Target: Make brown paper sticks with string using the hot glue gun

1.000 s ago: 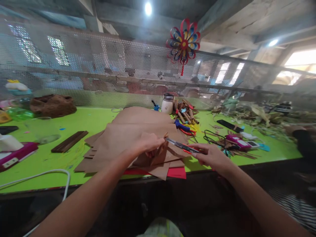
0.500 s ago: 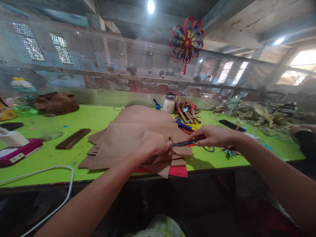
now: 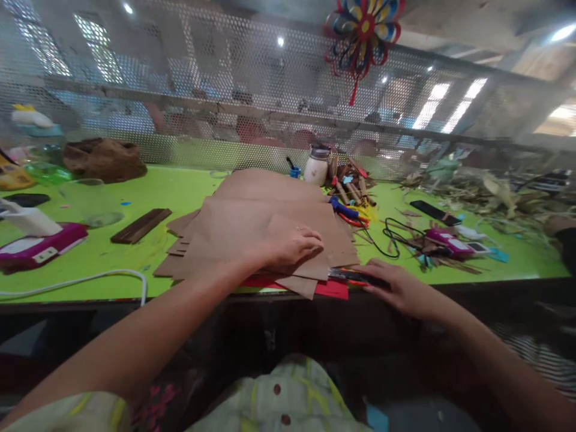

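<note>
My left hand (image 3: 299, 246) lies on the stack of brown paper (image 3: 243, 222), its fingers curled together against a smaller brown paper sheet (image 3: 310, 267) on top. The thumb is hidden. At the stack's right front corner, my right hand (image 3: 396, 285) is closed around a narrow dark tool (image 3: 353, 275) with some orange on it. Its kind is not clear. The tool's tip points left, beside the paper edge. Red paper (image 3: 330, 289) sticks out from under the stack at the table's front edge.
Blue-and-red-handled pliers (image 3: 342, 209) lie right of the stack. Behind stand a white jar (image 3: 317, 165) and a heap of brown rolls (image 3: 355, 186). Dark strips (image 3: 141, 226) and a white cable (image 3: 108, 274) lie left. A phone (image 3: 434, 212) and black cable (image 3: 396, 240) lie right.
My right hand has moved down and right with the dark tool, away from my left hand. My left hand has shifted slightly and rests on the paper. The camera has tilted downward.
</note>
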The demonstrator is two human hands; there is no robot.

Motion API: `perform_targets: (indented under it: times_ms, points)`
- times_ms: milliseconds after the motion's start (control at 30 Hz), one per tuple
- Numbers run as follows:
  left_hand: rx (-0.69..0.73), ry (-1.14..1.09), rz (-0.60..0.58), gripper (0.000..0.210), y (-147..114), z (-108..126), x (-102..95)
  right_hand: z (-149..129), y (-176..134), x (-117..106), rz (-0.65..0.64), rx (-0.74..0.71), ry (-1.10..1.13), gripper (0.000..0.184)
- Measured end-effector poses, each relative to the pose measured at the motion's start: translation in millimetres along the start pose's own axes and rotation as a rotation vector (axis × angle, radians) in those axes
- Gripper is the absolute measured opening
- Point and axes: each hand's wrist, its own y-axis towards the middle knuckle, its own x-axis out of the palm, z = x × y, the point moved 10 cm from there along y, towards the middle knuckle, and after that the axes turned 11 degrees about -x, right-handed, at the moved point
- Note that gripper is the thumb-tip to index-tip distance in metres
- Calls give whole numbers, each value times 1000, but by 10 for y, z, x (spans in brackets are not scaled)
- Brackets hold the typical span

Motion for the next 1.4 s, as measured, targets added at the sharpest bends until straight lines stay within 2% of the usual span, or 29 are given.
perform_targets:
  times_ms: [67,133,267,367,600,900,1133,1400]
  points:
    - [22,-12,-76,40,15,12,165,-55,-76,20,12,17,-18,42]
    - [-31,-3,-126,44,16,-61,302,-115,-131,34,13,25,-37,43]
    - [-173,12,-134,49,-26,-206,415,-125,-200,27,47,42,-98,44]
    - [-217,38,-131,50,-56,-208,433,-71,-185,21,74,21,-121,42]
    - [-252,80,-143,50,-82,-189,452,-51,-11,29,13,-53,-85,41]
    - [-280,68,-155,50,-90,-174,461,-4,-156,-15,57,-40,-20,40]
    - [-285,75,-152,49,-87,-169,453,-121,54,-50,31,-94,48,40]
    - [-281,71,-170,49,-82,-160,460,-92,-132,-50,56,-52,50,39]
